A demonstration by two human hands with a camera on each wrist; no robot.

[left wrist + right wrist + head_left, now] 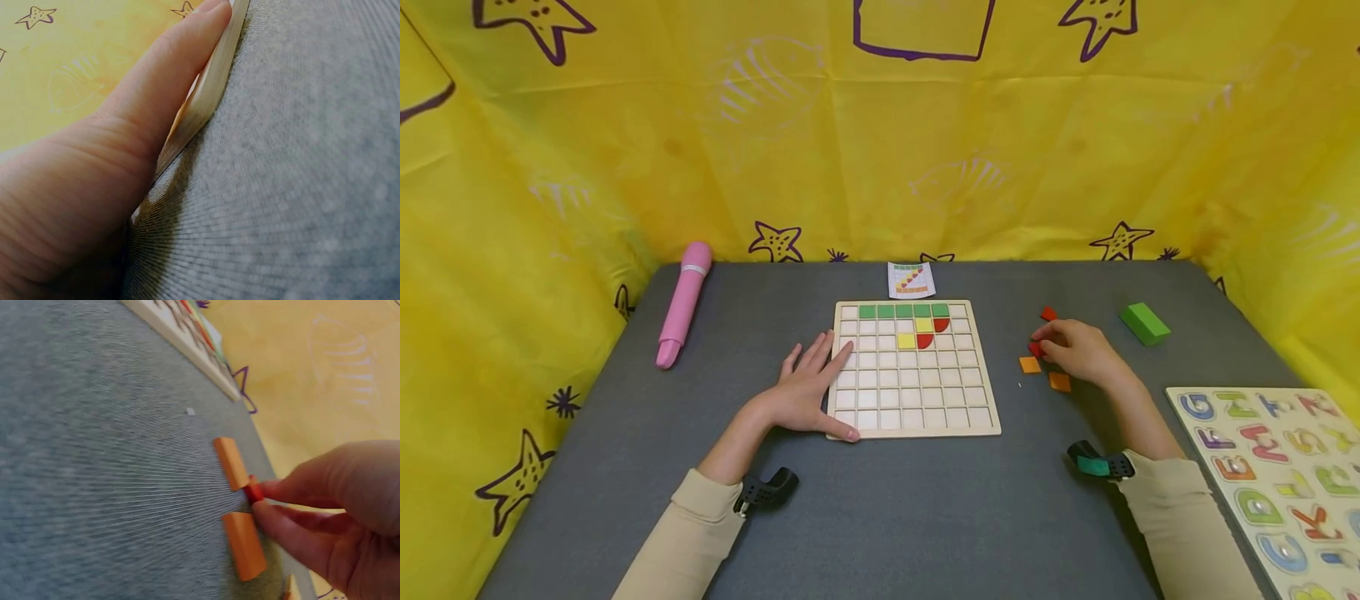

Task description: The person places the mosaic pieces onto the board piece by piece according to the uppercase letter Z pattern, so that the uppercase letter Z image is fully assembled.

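Note:
My left hand (805,392) rests on the left edge of a wooden grid board (925,434), fingers spread and thumb at the near edge. In the left wrist view, the thumb (162,81) lies along the board's side. On the board are a row of green tiles (904,312), yellow tiles (907,341) and red quarter-round tiles (925,341). To the right of it, my right hand (1086,354) pinches a small red tile (254,490) between thumb and fingertips, low at the table. Two orange tiles (1030,365) lie close by, and another red tile (1048,313) lies behind.
A small pattern card (912,281) lies behind the board. The pink microphone-shaped object (685,304) is at the left, a green block (1145,323) at the right. An alphabet board (1217,417) fills the near right. Yellow cloth (850,167) surrounds the grey table (925,517).

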